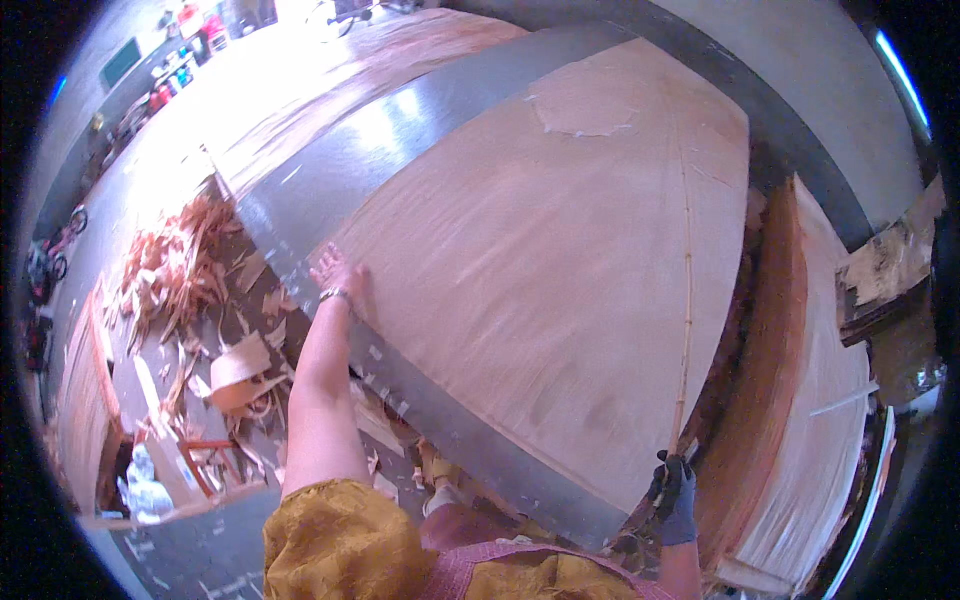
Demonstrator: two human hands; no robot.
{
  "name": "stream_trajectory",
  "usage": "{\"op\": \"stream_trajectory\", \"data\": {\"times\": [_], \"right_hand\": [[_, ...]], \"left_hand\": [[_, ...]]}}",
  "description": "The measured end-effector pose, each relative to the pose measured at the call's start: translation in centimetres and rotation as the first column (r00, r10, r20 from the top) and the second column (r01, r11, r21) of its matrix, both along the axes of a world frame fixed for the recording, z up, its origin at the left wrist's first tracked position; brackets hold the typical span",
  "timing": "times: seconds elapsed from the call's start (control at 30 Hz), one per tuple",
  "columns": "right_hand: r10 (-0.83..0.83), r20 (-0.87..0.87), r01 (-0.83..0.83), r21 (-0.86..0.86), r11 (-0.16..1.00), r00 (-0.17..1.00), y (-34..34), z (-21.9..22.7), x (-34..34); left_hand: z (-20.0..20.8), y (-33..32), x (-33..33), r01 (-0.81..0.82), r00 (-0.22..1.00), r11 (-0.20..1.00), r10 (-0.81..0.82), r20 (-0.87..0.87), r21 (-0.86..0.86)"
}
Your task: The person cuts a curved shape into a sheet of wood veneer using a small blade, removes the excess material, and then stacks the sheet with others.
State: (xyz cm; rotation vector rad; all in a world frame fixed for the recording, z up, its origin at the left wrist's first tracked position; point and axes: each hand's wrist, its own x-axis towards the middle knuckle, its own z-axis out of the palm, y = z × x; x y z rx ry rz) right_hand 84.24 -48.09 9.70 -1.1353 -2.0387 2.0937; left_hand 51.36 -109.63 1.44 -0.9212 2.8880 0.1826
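Note:
A large sheet of thin pinkish wood veneer [520, 290] lies across the grey worktable [385, 125]. A roughly outlined patch shows near its far end. My left hand [338, 275], bare with a band at the wrist, rests with fingers spread at the sheet's left edge. My right hand [677, 500], in a dark-and-grey glove, is closed around the near end of a long thin bamboo stick [687, 290]. The stick stretches away from me over the right side of the sheet, toward its far end.
Stacked veneer sheets [815, 400] stand to the right of the table. On the left, a heap of torn veneer scraps [180, 260] lies on the floor, near a reddish-brown stool frame [208, 462] and a clear plastic bag [145, 488]. More veneer [330, 85] lies beyond the grey strip.

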Motion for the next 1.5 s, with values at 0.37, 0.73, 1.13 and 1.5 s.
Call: {"op": "stream_trajectory", "data": {"times": [0.37,0.73,1.13,1.5], "right_hand": [[-0.123,-0.024,0.123,0.016,0.992,0.992,-6.1,-1.8,4.5],[-0.057,-0.145,0.043,-0.098,0.994,0.988,-8.2,-3.7,7.7],[0.033,-0.108,0.005,0.334,0.943,0.994,-4.2,-9.5,8.3],[0.221,-0.102,-0.016,0.878,0.478,0.970,-6.6,-8.9,7.1]], "left_hand": [[16.6,9.6,-5.7,0.577,0.809,0.702,-0.419,-0.413,0.418],[12.1,50.3,-6.4,0.953,0.300,0.278,-0.789,-0.537,0.124],[6.3,74.5,10.9,0.981,0.083,0.023,-0.946,-0.313,0.191],[4.1,73.7,17.3,0.944,0.025,-0.170,-0.819,-0.574,0.283]]}}
